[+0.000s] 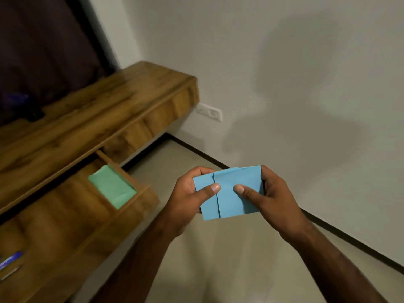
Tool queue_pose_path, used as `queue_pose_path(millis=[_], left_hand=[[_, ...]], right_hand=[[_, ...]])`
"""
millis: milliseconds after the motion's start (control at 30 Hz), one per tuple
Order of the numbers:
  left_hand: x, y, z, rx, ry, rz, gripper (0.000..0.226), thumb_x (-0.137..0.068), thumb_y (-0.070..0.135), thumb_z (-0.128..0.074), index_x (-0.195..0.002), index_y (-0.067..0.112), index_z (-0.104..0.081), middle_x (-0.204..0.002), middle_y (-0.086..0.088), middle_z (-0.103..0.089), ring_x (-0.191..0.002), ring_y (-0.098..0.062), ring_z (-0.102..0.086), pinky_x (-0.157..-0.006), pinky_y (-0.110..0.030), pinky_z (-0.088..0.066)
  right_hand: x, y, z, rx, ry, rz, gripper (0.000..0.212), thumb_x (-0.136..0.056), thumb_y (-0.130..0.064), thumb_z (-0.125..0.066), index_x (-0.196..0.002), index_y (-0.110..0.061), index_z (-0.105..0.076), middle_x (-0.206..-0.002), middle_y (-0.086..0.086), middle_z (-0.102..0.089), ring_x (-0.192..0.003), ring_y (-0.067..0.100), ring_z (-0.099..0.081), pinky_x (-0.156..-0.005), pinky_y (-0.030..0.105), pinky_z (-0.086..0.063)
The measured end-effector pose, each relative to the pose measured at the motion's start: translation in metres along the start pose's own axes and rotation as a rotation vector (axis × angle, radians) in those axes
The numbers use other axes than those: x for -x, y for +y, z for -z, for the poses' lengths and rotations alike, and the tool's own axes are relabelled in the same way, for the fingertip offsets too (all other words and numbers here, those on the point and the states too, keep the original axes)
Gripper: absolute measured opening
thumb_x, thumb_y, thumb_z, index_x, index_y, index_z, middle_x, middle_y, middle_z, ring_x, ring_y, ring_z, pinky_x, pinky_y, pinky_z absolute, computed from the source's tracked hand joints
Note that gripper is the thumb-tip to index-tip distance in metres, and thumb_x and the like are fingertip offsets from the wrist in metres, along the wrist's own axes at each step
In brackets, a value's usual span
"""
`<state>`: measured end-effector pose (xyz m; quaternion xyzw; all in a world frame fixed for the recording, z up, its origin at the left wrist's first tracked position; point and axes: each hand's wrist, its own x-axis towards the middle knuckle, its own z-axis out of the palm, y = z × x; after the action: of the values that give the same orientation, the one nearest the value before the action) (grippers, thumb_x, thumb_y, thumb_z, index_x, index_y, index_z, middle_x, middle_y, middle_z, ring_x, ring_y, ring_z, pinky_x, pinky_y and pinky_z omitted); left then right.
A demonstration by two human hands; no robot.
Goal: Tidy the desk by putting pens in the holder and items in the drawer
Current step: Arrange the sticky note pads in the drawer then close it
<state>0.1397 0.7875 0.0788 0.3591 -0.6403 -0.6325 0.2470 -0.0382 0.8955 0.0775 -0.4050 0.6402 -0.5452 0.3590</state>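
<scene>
**Blue paper held in both hands beside the open drawer**

Pinched from both sides: folded blue paper (229, 193), held in mid-air over the pale floor (196, 270), clear of the furniture. Left hand (188, 204) closed on the paper's left edge, thumb pressed flat on the top face, remaining fingers curled underneath and at the far corner. Right hand (277, 197) clamped on the right edge the same way, thumb lying across the top face and pointing toward the left thumb, fingers wrapped round behind. Thumb tips near each other, not touching. A vertical fold or overlap line running down the paper between them, slightly left of centre. Top edge of the paper uneven, with layers a little offset.

Just left of the left hand: an open wooden drawer (140, 193), pulled out from a long wooden desk (98, 119). Inside the drawer, at its right end, a green paper (112, 189) lying flat against the drawer wall. Rest of the drawer's interior too blurred to read.

At the lower left edge, on the wood surface, a blue pen (11, 260) and a second slim pen-like object just below it, both smeared by motion blur. On the far wall, near the desk's right end, a white wall socket (209, 113). Dark curtain (43, 51) behind the desk at upper left.
</scene>
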Motion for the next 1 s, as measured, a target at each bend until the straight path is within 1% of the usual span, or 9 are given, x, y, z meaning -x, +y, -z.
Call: queue_pose_path(millis=[167,267,367,467,633,700,800,900,1000], left_hand=[[0.049,-0.012,0.115,0.034,0.212,-0.032,0.020,-0.085,0.024,-0.072,-0.104,0.026,-0.063,-0.097,-0.002,-0.072,-0.087,-0.018,-0.071,-0.062,-0.032,-0.057],[0.083,-0.023,0.173,0.073,0.342,-0.007,0.027,-0.082,0.026,-0.073,-0.107,0.023,-0.064,-0.101,-0.005,-0.072,-0.093,-0.027,-0.071,-0.072,-0.045,-0.060],[0.113,-0.032,0.212,0.058,0.422,0.014,0.030,-0.081,0.030,-0.073,-0.109,0.022,-0.063,-0.101,-0.003,-0.072,-0.093,-0.022,-0.071,-0.070,-0.035,-0.059],[0.141,-0.044,0.244,0.070,0.530,0.054,0.032,-0.079,0.032,-0.073,-0.108,0.022,-0.064,-0.100,-0.001,-0.072,-0.093,-0.018,-0.070,-0.071,-0.031,-0.058],[0.165,-0.066,0.274,0.067,0.676,0.129,0.016,-0.090,0.022,-0.071,-0.104,0.025,-0.063,-0.093,0.009,-0.071,-0.086,-0.007,-0.069,-0.069,-0.027,-0.059],[0.168,-0.073,0.284,0.049,0.721,0.153,0.015,-0.091,0.024,-0.070,-0.103,0.026,-0.063,-0.093,0.009,-0.070,-0.086,-0.007,-0.068,-0.071,-0.028,-0.059],[0.162,-0.085,0.302,0.078,0.811,0.180,0.018,-0.089,0.024,-0.072,-0.104,0.025,-0.062,-0.100,0.003,-0.068,-0.091,-0.017,-0.068,-0.074,-0.034,-0.060],[0.145,-0.101,0.323,0.104,0.870,0.255,0.025,-0.086,0.029,-0.075,-0.107,0.025,-0.062,-0.111,-0.003,-0.066,-0.100,-0.024,-0.066,-0.082,-0.047,-0.060],[0.122,-0.123,0.342,0.114,0.938,0.365,0.026,-0.088,0.027,-0.072,-0.112,0.026,-0.061,-0.118,-0.007,-0.062,-0.106,-0.029,-0.062,-0.087,-0.052,-0.057]], right_hand=[[-0.016,-0.024,-0.120,-0.006,-0.195,0.065,0.029,-0.088,-0.020,-0.075,-0.116,-0.022,-0.067,-0.106,-0.008,-0.075,-0.097,0.011,-0.072,-0.074,0.024,-0.057],[-0.023,-0.031,-0.187,-0.003,-0.297,0.063,0.030,-0.087,-0.019,-0.077,-0.115,-0.022,-0.069,-0.106,-0.006,-0.076,-0.096,0.013,-0.073,-0.077,0.030,-0.061],[-0.026,-0.032,-0.238,0.013,-0.389,0.061,0.031,-0.087,-0.020,-0.077,-0.118,-0.021,-0.070,-0.109,-0.004,-0.076,-0.098,0.016,-0.073,-0.080,0.038,-0.062],[-0.027,-0.030,-0.285,0.006,-0.483,0.037,0.031,-0.087,-0.018,-0.077,-0.118,-0.018,-0.070,-0.108,-0.003,-0.077,-0.098,0.017,-0.074,-0.078,0.034,-0.062],[-0.039,-0.024,-0.337,0.051,-0.630,-0.010,0.032,-0.087,-0.019,-0.078,-0.118,-0.018,-0.070,-0.108,-0.002,-0.077,-0.098,0.016,-0.074,-0.081,0.036,-0.062],[-0.048,-0.017,-0.354,0.075,-0.649,-0.046,0.030,-0.087,-0.019,-0.078,-0.116,-0.019,-0.071,-0.107,-0.003,-0.077,-0.097,0.015,-0.074,-0.081,0.037,-0.062],[-0.068,-0.007,-0.372,0.079,-0.634,-0.102,0.028,-0.088,-0.022,-0.077,-0.115,-0.021,-0.070,-0.105,-0.004,-0.077,-0.096,0.015,-0.074,-0.078,0.034,-0.062],[-0.101,-0.001,-0.386,0.065,-0.616,-0.161,0.028,-0.089,-0.023,-0.076,-0.117,-0.021,-0.070,-0.103,-0.004,-0.077,-0.092,0.013,-0.073,-0.064,0.024,-0.058],[-0.144,0.006,-0.401,0.085,-0.611,-0.204,0.027,-0.093,-0.023,-0.072,-0.119,-0.021,-0.067,-0.104,-0.002,-0.074,-0.089,0.012,-0.071,-0.055,0.020,-0.055]])
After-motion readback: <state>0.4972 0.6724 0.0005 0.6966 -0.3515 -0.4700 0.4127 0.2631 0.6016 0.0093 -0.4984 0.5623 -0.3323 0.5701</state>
